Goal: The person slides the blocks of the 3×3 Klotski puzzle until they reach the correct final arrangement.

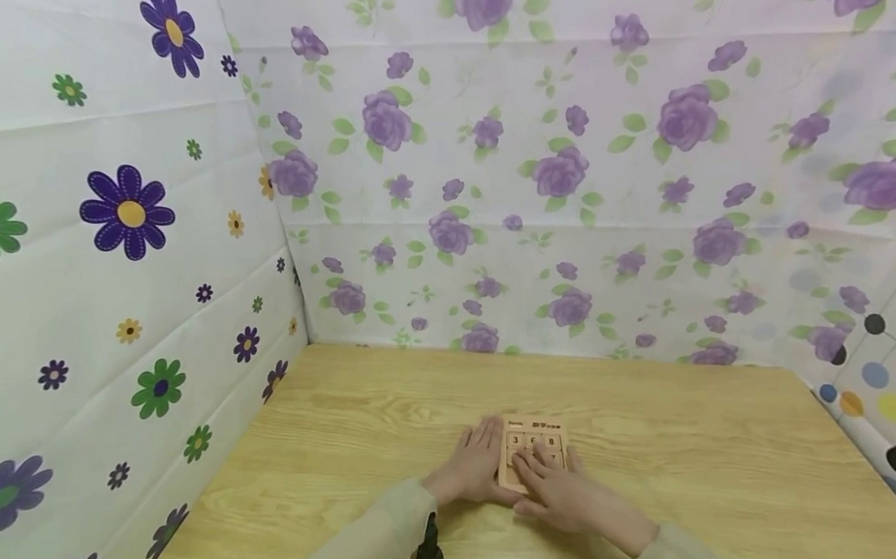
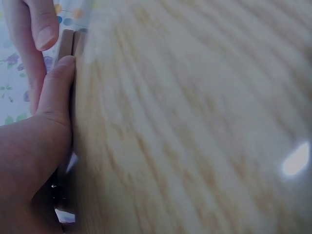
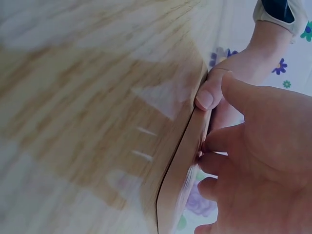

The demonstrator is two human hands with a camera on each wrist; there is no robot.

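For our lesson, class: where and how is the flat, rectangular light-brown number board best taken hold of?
Probably by its left and right edges, one hand from each side: the board lies flat on the pale wood-grain table, its thin rim standing proud. The left hand lies along the left edge; the right hand partly covers the square numbered tiles.

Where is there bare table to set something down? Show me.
The table has bare wood left of the left hand up to the daisy cloth, behind the number puzzle up to the rose cloth, and right of the right hand toward the dotted cloth. Crowded: the puzzle, left hand at its side, right hand over its tiles.
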